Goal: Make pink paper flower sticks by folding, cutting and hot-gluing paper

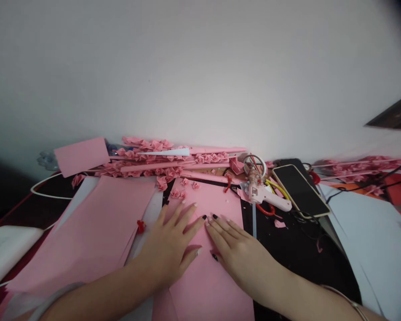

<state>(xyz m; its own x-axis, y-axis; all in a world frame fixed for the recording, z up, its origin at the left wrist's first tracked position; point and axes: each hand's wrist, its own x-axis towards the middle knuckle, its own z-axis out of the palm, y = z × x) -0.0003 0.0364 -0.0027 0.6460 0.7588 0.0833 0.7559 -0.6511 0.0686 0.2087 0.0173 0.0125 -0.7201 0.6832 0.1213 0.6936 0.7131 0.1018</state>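
Note:
Pink paper [217,285] lies on the dark table in front of me, running from the near edge up toward the back. My left hand [173,240] rests flat on its left part with the fingers spread. From the right, my right hand [237,249] lies on the same paper, fingers stretched out and close together, fingertips near those of the left. Neither hand holds anything. Several small folded pink paper flowers [178,194] sit on the paper just beyond my left fingertips.
Pink sheets [96,232] are stacked at left beside a white device [10,249]. Pink flower stems [147,167] line the wall. A hot glue gun [270,196], red-handled scissors [265,210] and a phone [300,189] lie at right, near white sheets [374,240].

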